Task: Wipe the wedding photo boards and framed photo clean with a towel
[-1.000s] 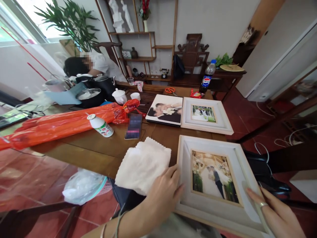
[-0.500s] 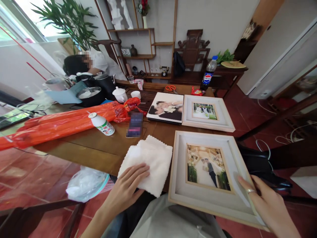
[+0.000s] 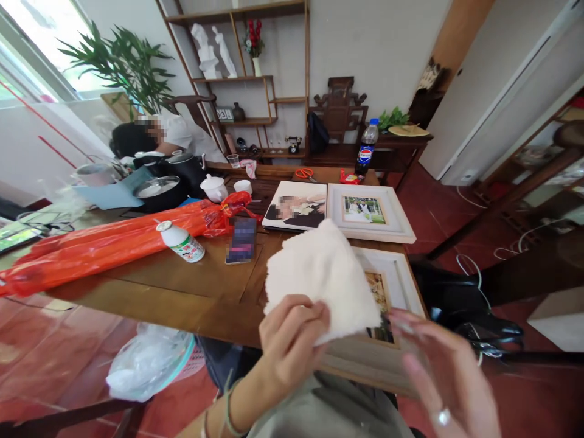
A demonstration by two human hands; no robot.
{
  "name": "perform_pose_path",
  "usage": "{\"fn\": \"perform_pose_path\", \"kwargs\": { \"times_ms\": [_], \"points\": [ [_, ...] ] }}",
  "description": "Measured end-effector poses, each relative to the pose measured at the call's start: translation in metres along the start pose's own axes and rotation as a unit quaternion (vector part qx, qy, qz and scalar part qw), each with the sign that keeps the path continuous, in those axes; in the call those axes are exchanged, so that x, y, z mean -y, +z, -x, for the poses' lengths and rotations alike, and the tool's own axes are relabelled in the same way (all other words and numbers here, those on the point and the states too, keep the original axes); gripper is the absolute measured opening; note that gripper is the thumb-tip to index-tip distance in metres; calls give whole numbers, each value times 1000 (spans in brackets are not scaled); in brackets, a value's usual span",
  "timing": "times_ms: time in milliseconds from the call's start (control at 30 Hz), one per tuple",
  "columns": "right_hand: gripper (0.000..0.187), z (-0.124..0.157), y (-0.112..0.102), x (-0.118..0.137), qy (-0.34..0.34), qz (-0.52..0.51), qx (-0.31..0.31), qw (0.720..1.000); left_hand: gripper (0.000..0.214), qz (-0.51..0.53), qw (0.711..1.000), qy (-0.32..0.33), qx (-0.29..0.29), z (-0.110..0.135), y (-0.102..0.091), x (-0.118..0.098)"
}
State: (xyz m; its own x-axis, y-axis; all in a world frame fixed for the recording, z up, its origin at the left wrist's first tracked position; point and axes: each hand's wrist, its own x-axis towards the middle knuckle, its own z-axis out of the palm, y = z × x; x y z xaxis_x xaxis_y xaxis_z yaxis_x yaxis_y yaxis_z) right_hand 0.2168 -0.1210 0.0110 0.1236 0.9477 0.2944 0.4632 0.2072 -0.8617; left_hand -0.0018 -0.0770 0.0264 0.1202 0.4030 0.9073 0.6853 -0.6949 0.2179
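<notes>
A white cloth point(image 3: 314, 274) with a scalloped edge is pinched in my left hand point(image 3: 294, 331), raised over the near picture frame. That picture frame point(image 3: 406, 274) is pale, holds a wedding photo and lies at the table's near edge, partly covered by the cloth. My right hand point(image 3: 456, 371) is blurred, with thumb and fingers apart, over the frame's right side and close to the cloth; it grips nothing that I can see. Behind are a second picture frame point(image 3: 401, 222) and a photo album point(image 3: 292, 222) with a couple on its cover.
On the wooden table point(image 3: 219, 298) stand a white bottle point(image 3: 182, 240), a phone point(image 3: 241, 240) and a long red plastic-wrapped bundle point(image 3: 114, 234). Farther back are orange-handled scissors point(image 3: 305, 174), a cola bottle point(image 3: 366, 149) and a white teapot point(image 3: 214, 188). A person leans at the far left.
My left hand has lifted the cloth off the table and carried it right over the near frame. My right hand has let go of the frame's right edge and moved left.
</notes>
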Motion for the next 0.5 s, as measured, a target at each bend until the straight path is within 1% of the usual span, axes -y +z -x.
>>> {"fn": "perform_pose_path", "kwargs": {
  "times_ms": [33,67,133,200,267,367,433,500],
  "points": [
    [38,7,11,11,16,-80,35,996,19,20,1000,-2,4,0,11,-9],
    [40,12,22,19,51,-145,36,987,15,41,999,-5,29,1,21,-18],
    [50,16,39,25,110,-265,-11,958,13,71,993,-28,86,5,38,-31],
    [57,11,45,15,166,-322,-56,930,17,91,983,-58,146,10,51,-37],
    [59,3,40,-3,213,-334,-60,916,20,119,974,-83,175,13,59,-37],
    [59,-9,25,-29,262,-345,-29,901,23,164,963,-76,200,16,61,-30],
    [55,-14,19,-35,273,-362,-21,891,30,169,955,-68,233,17,59,-25],
    [53,-17,19,-30,267,-386,-13,883,36,145,950,-77,266,19,55,-22]
  ]
}}
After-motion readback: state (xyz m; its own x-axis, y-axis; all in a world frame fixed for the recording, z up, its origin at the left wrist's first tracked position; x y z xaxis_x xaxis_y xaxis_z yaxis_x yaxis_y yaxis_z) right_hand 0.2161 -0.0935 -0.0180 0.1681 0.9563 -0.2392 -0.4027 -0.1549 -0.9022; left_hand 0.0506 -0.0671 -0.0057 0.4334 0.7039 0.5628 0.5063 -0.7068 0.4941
